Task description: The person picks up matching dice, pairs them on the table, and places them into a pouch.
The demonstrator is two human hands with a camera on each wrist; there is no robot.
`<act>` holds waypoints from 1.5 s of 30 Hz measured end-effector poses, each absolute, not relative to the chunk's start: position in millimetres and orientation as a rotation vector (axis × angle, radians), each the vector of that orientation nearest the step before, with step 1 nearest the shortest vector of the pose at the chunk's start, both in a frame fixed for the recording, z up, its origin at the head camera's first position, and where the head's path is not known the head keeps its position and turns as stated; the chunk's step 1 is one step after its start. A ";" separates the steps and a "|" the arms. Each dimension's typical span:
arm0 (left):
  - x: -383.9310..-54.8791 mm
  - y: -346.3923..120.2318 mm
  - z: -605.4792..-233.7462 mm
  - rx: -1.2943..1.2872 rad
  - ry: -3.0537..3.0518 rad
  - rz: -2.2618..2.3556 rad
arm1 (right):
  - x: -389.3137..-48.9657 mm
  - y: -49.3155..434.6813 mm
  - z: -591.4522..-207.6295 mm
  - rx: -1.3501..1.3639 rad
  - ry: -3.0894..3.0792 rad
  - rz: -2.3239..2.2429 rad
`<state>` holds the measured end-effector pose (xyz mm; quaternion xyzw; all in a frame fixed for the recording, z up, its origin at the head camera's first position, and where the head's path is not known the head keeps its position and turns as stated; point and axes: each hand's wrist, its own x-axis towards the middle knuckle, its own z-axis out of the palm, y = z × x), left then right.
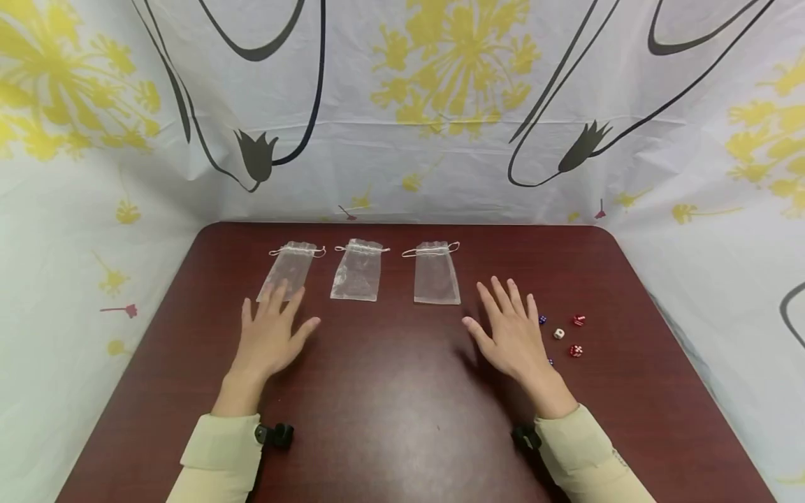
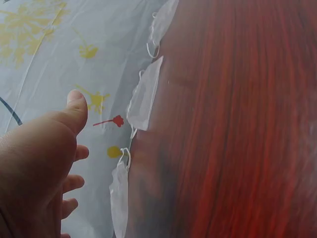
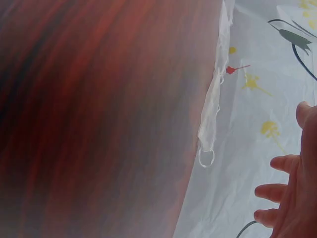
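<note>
Three sheer white drawstring pouches lie in a row towards the far side of the table: a left pouch [image 1: 294, 264], a middle pouch [image 1: 357, 272] and a right pouch [image 1: 437, 278]. My left hand [image 1: 267, 342], fingers spread and holding nothing, overlaps the lower end of the left pouch in the head view. To the right, my right hand [image 1: 512, 335] is likewise spread and holds nothing. Beside it are a white die [image 1: 559, 334], an upper red die [image 1: 579, 320] and a lower red die [image 1: 576, 351]. Blue dice [image 1: 542, 319] show partly behind this hand.
The dark red-brown table [image 1: 390, 391] has rounded far corners. A white sheet [image 1: 377, 168] with yellow and grey flower prints hangs behind it and along both sides. Small black wrist cameras sit at both sleeve cuffs [image 1: 220, 440].
</note>
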<state>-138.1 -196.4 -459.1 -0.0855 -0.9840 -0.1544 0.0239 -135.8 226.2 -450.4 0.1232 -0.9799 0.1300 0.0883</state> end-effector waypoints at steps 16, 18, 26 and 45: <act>-158.0 -220.5 -466.7 -0.279 -3.156 -0.441 | -127.9 253.7 -448.7 0.323 -2.908 0.403; -159.2 -221.8 -468.5 -0.275 -3.173 -0.447 | -126.8 259.5 -448.9 0.313 -2.903 0.409; -161.7 -221.8 -480.2 -0.267 -3.225 -0.449 | -124.1 283.5 -444.0 0.276 -2.863 0.444; -159.3 -219.7 -481.3 -0.248 -3.239 -0.492 | -114.5 328.5 -440.9 0.200 -2.762 0.589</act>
